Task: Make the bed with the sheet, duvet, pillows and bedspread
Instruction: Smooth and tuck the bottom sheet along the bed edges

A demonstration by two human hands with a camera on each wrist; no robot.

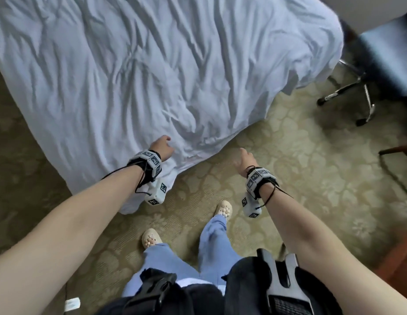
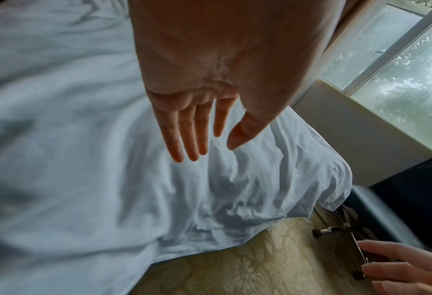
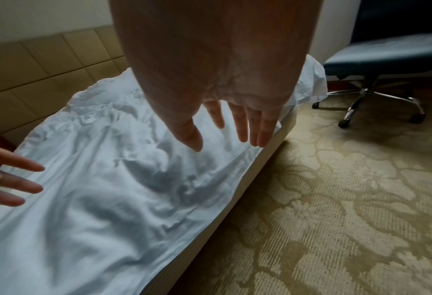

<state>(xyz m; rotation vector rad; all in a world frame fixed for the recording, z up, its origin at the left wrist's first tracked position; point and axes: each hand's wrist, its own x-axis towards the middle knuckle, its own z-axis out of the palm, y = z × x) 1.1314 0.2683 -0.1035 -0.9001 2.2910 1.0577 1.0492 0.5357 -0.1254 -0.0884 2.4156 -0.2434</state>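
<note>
Slack hands [image 1: 162, 148] — rumpled sheet [image 1: 152, 64]

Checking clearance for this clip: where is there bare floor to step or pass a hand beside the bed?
Bare carpet lies between the white sheet's hanging edge and the office chair; the right hand is over it. The gap narrows by the chair's base near the bed corner. The left hand is open over the sheet.

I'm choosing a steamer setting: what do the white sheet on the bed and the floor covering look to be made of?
The sheet looks like thin woven cotton or a cotton blend with a matte finish: it holds many sharp, fine creases and shows no sheen. The floor looks like a low-pile woven carpet: a beige leaf pattern with ribbed texture. Exact fibres cannot be told.
</note>
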